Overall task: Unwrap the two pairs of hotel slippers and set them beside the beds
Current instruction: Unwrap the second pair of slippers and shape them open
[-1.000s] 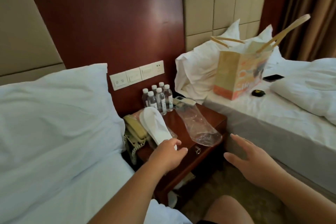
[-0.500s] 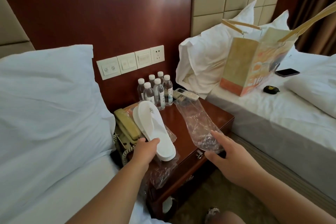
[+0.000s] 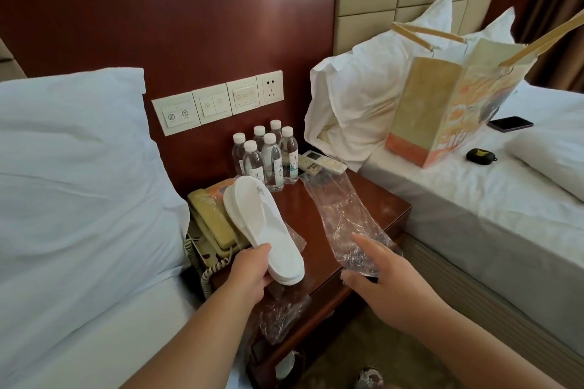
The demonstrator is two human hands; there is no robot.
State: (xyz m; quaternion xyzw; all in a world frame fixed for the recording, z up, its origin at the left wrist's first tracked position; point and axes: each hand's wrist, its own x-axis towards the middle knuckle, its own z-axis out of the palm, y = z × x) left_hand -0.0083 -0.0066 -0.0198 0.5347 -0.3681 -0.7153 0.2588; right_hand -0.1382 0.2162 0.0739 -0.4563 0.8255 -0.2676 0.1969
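Your left hand [image 3: 252, 271] is gripping the heel end of the stacked slippers [image 3: 262, 224] over the nightstand [image 3: 373, 208]. Your right hand [image 3: 379, 275] is resting straight-fingered on the empty wrapper [image 3: 341, 215]. You are probably risking two faults: slick film slipping away (no firm hold), and swinging toes toppling the water bottles [image 3: 268, 158] behind.

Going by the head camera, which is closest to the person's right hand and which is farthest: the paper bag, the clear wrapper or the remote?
1. clear wrapper, touching the right hand.
2. remote, at the nightstand's back.
3. paper bag, on the right bed.
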